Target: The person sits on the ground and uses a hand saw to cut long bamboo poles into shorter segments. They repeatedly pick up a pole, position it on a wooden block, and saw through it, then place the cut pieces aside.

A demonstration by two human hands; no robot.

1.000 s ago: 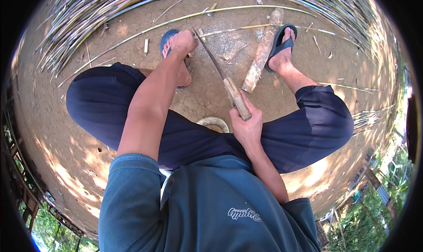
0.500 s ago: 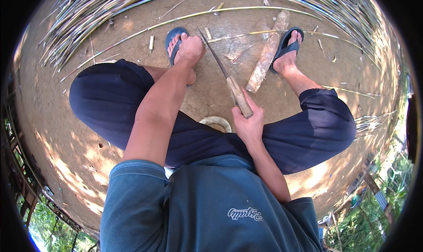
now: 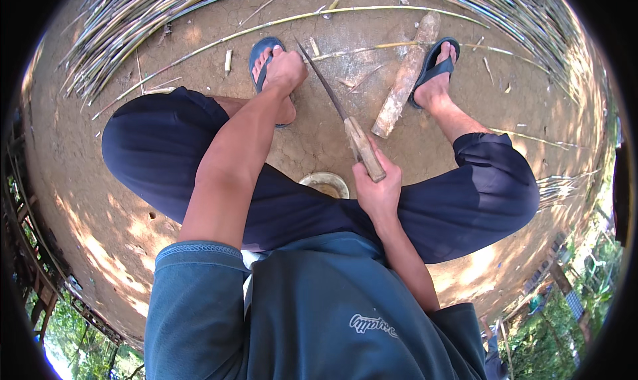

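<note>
My right hand [image 3: 376, 192] grips the pale wooden handle of a long knife [image 3: 345, 124]. Its thin dark blade points away from me, up and left, with the tip near my left hand. My left hand [image 3: 286, 71] reaches forward with curled fingers and rests by the toes of my left foot on a blue flip-flop [image 3: 260, 55]. What those fingers hold is hidden. A thin bamboo strip [image 3: 379, 46] lies on the ground from the blade tip toward my right foot [image 3: 435, 81].
A short rough log [image 3: 405, 74] lies between my feet on the cracked dirt ground [image 3: 199, 27]. A round pale rim [image 3: 324, 182] shows between my knees. Piles of split bamboo strips [image 3: 126, 21] ring the far side. Small bamboo offcuts [image 3: 228, 61] are scattered about.
The view has shifted slightly downward. Both hands and the knife keep nearly the same pose, the blade still angled toward my left hand.
</note>
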